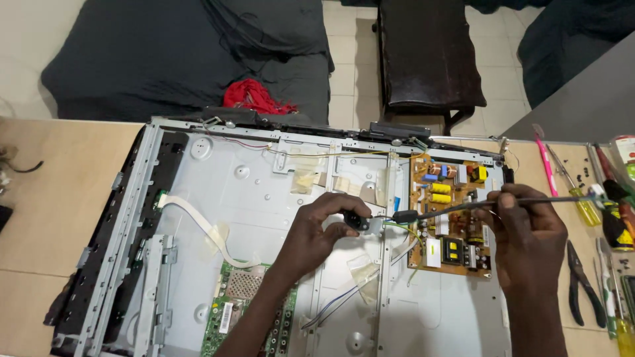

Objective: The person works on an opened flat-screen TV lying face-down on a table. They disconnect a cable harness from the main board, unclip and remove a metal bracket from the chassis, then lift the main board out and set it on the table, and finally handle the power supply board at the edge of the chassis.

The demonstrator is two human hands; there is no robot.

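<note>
An opened flat-screen television lies face down on the table, its bare metal back panel (pixel 264 218) showing. My left hand (pixel 324 228) pinches a small black power connector (pixel 357 220) with wires over the panel's middle. My right hand (pixel 526 228) grips a long dark tool (pixel 489 203), possibly a soldering iron, whose tip (pixel 403 216) reaches left to the connector. Just behind the tool sits a tan power supply board (pixel 450 218) with yellow parts. A green circuit board (pixel 241 307) lies near my left forearm.
Screwdrivers (pixel 582 205), a pink tool (pixel 546 165) and black pliers (pixel 582 281) lie on the table at the right. A white ribbon cable (pixel 198 221) crosses the panel's left side. Beyond the table are a dark sofa (pixel 165 53), a red cloth (pixel 254 96) and a dark stool (pixel 426 53).
</note>
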